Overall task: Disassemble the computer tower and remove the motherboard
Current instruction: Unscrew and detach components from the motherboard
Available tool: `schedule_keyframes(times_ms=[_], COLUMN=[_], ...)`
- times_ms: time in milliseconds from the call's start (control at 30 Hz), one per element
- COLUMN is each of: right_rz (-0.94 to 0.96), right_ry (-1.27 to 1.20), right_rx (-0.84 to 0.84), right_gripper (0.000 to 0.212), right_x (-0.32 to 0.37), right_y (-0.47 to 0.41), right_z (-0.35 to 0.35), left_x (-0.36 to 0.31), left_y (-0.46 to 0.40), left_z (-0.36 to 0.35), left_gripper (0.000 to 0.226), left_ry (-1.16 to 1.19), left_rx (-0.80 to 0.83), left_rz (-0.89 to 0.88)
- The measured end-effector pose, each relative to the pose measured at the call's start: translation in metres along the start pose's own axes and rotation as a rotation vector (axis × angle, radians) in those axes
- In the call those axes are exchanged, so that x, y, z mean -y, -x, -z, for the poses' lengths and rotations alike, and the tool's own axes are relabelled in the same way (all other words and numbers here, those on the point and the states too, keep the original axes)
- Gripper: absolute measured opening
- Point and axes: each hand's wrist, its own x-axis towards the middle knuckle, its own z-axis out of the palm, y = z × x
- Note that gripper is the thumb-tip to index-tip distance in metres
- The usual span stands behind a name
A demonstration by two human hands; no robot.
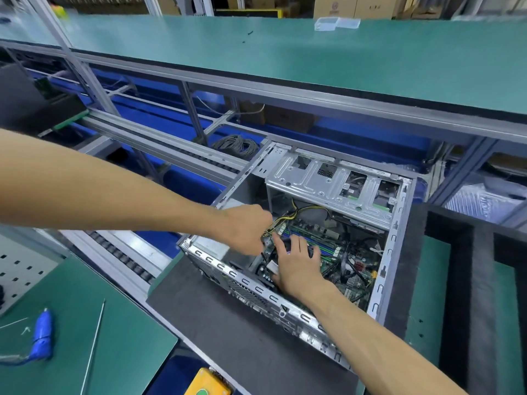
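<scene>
An open silver computer tower (pixel 382 286) lies on its side on a dark foam pad. Inside it sits the green motherboard (pixel 339 252) with memory sticks and black cables. Yellow and black power cables (pixel 291 213) run down to the board's near-left corner. My left hand (pixel 248 229) reaches into the case, its fingers curled round the connector at the end of those cables. My right hand (pixel 296 266) lies flat on the black cooler fan, fingers spread and pressing down. A metal drive cage (pixel 322 183) spans the far part of the case.
A blue electric screwdriver (pixel 42 337) and a thin metal rod (pixel 94 346) lie on the green mat at lower left. A roller conveyor (pixel 128 260) runs left of the pad. A green shelf (pixel 285 58) stretches behind the case. Black foam blocks (pixel 467 280) stand at right.
</scene>
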Motion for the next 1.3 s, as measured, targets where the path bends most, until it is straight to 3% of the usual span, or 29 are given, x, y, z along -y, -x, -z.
schedule_keyframes(times_ms=[67,133,200,267,367,433,533,633,667,733,800,867,933,1000,1033,1133,1200,1233,1300], right_rz=[0.003,0.004,0.003,-0.002,-0.016,-0.017,-0.009,-0.008,-0.005,0.002,0.006,0.008,0.007,0.003,0.001,-0.005,-0.006,-0.005,-0.004], right_ry=[-0.009,-0.019,-0.032,-0.037,-0.025,-0.015,-0.007,-0.028,-0.028,-0.019,-0.013,-0.016,-0.024,-0.028,-0.031,-0.038,-0.029,-0.02,-0.011], right_rx=[-0.008,-0.008,0.003,0.016,0.015,0.006,0.0,-0.01,-0.008,0.006,0.011,0.013,0.024,0.029,0.028,0.027,0.026,0.02,0.001], right_gripper=[0.097,0.097,0.096,0.096,0.094,0.095,0.095,0.093,0.094,0.096,0.097,0.098,0.098,0.098,0.097,0.095,0.095,0.095,0.095], right_x=[-0.001,-0.002,-0.002,-0.002,0.0,0.0,0.0,0.001,0.001,0.001,0.001,0.0,0.0,0.001,0.001,0.0,0.001,0.001,0.001], right_y=[0.001,0.0,0.0,-0.001,-0.001,-0.001,0.001,0.002,0.002,0.002,0.003,0.004,0.004,0.003,0.003,0.001,0.002,0.002,0.002], right_z=[0.001,0.001,0.001,0.002,0.002,0.002,0.002,0.003,0.004,0.005,0.006,0.007,0.008,0.008,0.008,0.006,0.005,0.005,0.003], left_x=[-0.002,-0.001,-0.001,-0.004,-0.004,-0.003,-0.001,-0.003,-0.005,-0.006,-0.006,-0.004,0.0,0.0,-0.001,0.0,-0.002,-0.002,-0.001], left_y=[-0.004,-0.004,0.001,0.007,0.01,0.008,0.003,0.0,0.001,-0.002,-0.007,-0.01,-0.007,-0.001,0.003,0.005,0.004,0.003,0.001], left_z=[0.005,0.01,0.01,0.007,0.011,0.018,0.021,0.012,0.009,0.008,0.013,0.016,0.013,0.01,0.011,0.013,0.019,0.02,0.017], left_gripper=[0.033,0.037,0.033,0.011,0.029,0.023,0.015,0.008,0.003,0.023,0.032,0.032,0.033,0.019,0.008,0.027,0.02,0.017,0.013], left_ry=[0.421,0.532,0.291,-0.071,-0.567,-0.88,-1.024,-0.755,-0.574,-0.11,0.37,0.537,0.387,0.077,-0.093,-0.634,-0.926,-1.007,-1.009], left_rx=[0.09,0.171,0.205,0.177,0.113,0.049,0.055,0.068,0.058,0.065,0.179,0.275,0.293,0.263,0.239,0.122,0.045,0.022,0.029], left_rz=[0.31,0.385,0.252,0.02,-0.34,-0.598,-0.74,-0.564,-0.421,-0.034,0.308,0.421,0.339,0.148,0.028,-0.401,-0.676,-0.75,-0.733])
